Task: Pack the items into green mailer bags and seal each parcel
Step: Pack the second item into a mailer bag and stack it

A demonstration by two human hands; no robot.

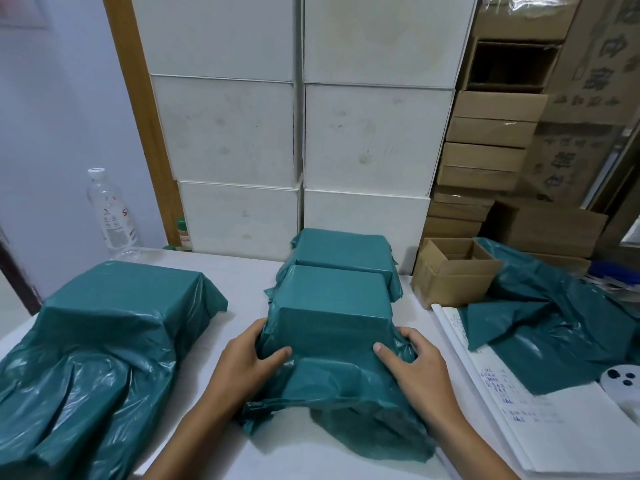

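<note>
Gripping the near parcel point(332, 306) from both sides, the left hand point(247, 358) and right hand point(414, 362) curl round its lower corners, thumbs pressed flat on the front face and the other fingers wrapped into the loose green film at each side. This parcel is a box shape inside a green mailer bag, standing at the middle of the white table point(242, 275); the bag's open end point(332, 410) lies crumpled toward the person, not folded shut. Touching its far side stands a 2nd parcel point(343, 251), wrapped the same way. Well to the left sits a larger bagged box point(121, 299), its long slack end trailing off toward the near left edge. At the right, a heap of empty bags point(540, 306) spills over a notebook point(519, 393) with handwriting on its page. An open carton point(453, 271) stands just behind that heap. A clear bottle point(110, 213) stands upright at the far left of the table. White boxes point(298, 133) are stacked against the back, with brown cartons point(491, 133) piled to their right. A white object with 3 dark dots point(621, 379) shows at the right edge.
</note>
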